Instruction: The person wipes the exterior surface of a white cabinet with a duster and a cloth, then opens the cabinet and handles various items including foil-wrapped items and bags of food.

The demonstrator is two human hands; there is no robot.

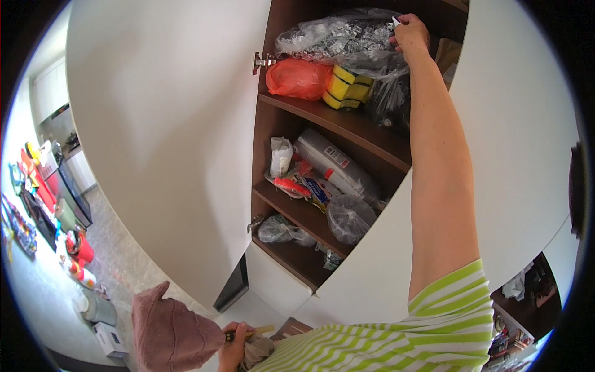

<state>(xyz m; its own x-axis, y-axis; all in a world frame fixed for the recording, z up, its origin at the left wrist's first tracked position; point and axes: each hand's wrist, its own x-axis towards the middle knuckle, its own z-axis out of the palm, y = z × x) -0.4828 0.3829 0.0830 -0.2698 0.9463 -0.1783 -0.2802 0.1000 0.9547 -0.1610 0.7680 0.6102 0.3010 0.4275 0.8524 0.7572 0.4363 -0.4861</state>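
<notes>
On the top visible shelf of an open cabinet, my right hand (411, 37) grips the right end of a clear plastic bag (353, 35) full of crumpled silvery packets. A small white pointed piece shows at its fingertips; whether it belongs to the bag is unclear. Low in the view, my left hand (234, 351) is closed around a yellow and black handle (230, 335). A dusty-pink cloth duster head (174, 330) extends left from there. Grey-brown cloth (257, 351) is bunched against the same hand, beside my striped shirt.
Beneath the bag sit a red plastic bag (297, 79) and a yellow-and-black bundle (346, 88). Stacked plastic cups (325, 151) and a knotted clear bag (351, 218) fill the middle shelf (288, 204). A white cabinet door (162, 116) stands open at left.
</notes>
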